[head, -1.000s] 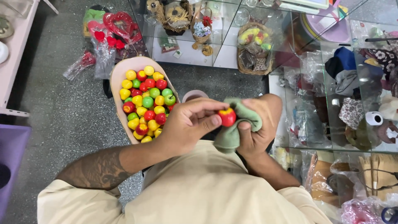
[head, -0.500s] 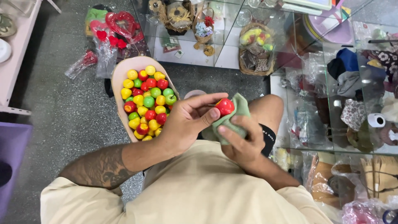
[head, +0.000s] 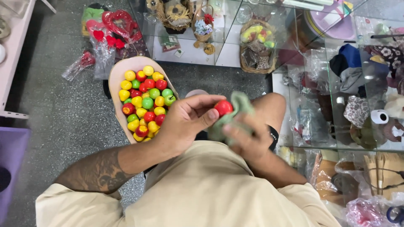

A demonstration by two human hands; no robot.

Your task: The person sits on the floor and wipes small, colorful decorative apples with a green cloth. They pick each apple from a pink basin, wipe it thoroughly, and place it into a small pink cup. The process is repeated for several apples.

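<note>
Since a moment ago the right hand [head: 246, 136] has slid nearer, its fingers bunching the soft green cloth [head: 235, 111] under the small glossy red ball [head: 223, 107]. Left hand [head: 185, 122] fingers pinch that round ball above the lap, right of the oval tray [head: 122, 69] heaped with red, yellow and green balls.

Shot from the camera on my head, looking steeply down past my chest: my left hand [head: 185, 122] and right hand [head: 248, 141] fill the near centre, grey floor [head: 63, 113] farther below. Single view.
</note>
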